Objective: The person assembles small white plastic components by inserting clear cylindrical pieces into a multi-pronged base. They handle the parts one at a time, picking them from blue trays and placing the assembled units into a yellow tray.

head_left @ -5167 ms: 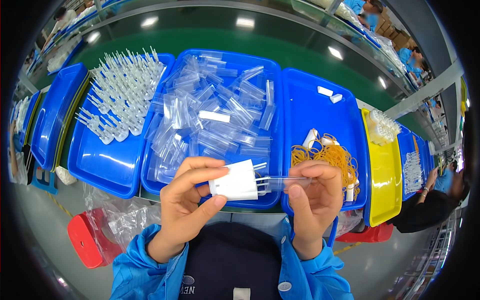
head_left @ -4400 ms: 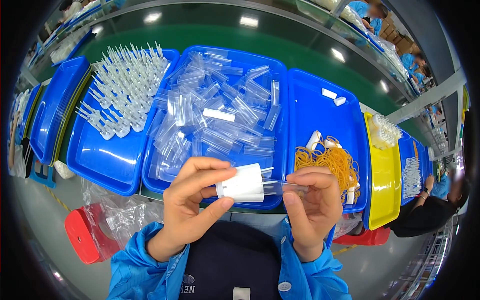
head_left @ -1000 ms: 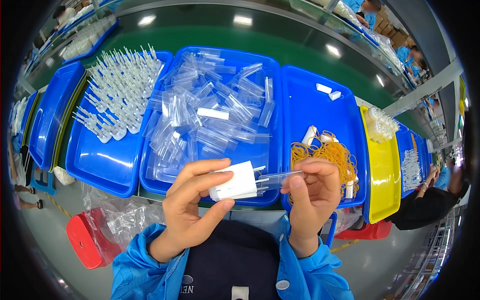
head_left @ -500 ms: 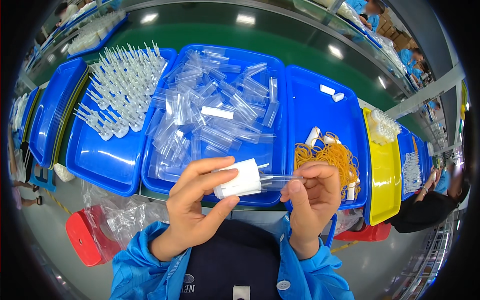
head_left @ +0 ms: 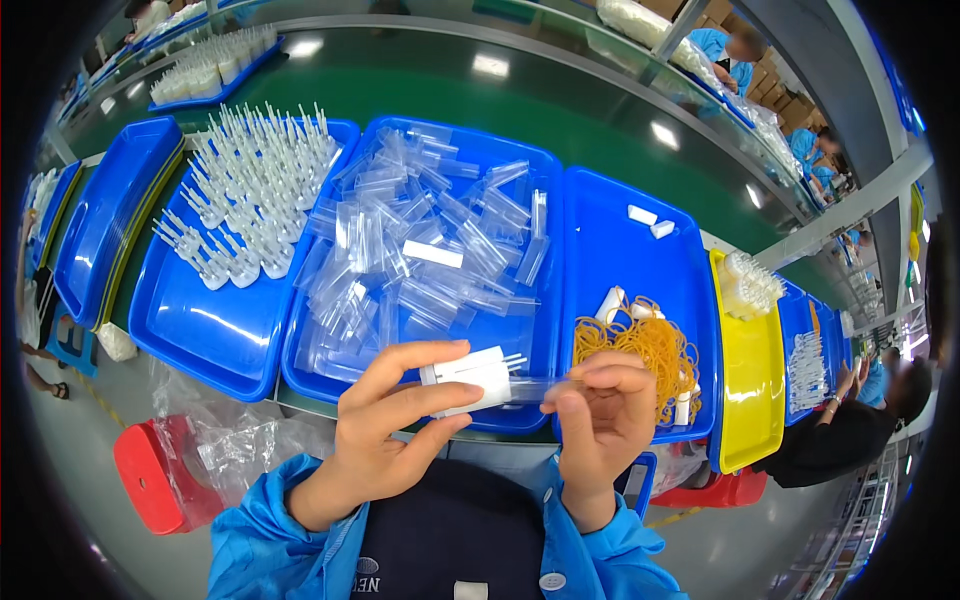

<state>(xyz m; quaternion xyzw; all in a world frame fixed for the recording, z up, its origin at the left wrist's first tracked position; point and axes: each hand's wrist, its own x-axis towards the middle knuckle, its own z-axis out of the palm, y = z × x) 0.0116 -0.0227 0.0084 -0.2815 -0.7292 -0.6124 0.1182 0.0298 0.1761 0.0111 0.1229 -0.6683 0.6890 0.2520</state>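
Note:
My left hand (head_left: 375, 430) grips a short white plastic cylinder (head_left: 482, 380) between thumb and fingers. Thin prongs stick out of its right end. A clear plastic sleeve (head_left: 532, 390) meets that end, lying around or beside the lower prongs; I cannot tell which. The sleeve's other end is pinched by the thumb and fingers of my right hand (head_left: 605, 410). Both hands are over the near edge of a blue tray (head_left: 553, 260), where many clear sleeves (head_left: 390, 215) lie in a loose heap with one white piece (head_left: 433, 253) on top.
Left, a blue tray (head_left: 200, 330) bears white pronged parts (head_left: 245, 190), beside stacked blue trays (head_left: 110, 220). Right, another blue tray (head_left: 625, 260) has rubber bands (head_left: 645, 345) and white pieces, then a yellow tray (head_left: 750, 380). A green belt (head_left: 400, 75) runs behind. A person (head_left: 850, 420) works at right.
My right hand has come closer to my left, and less of the clear sleeve shows between them. The trays sit slightly lower in the picture as the view shifted.

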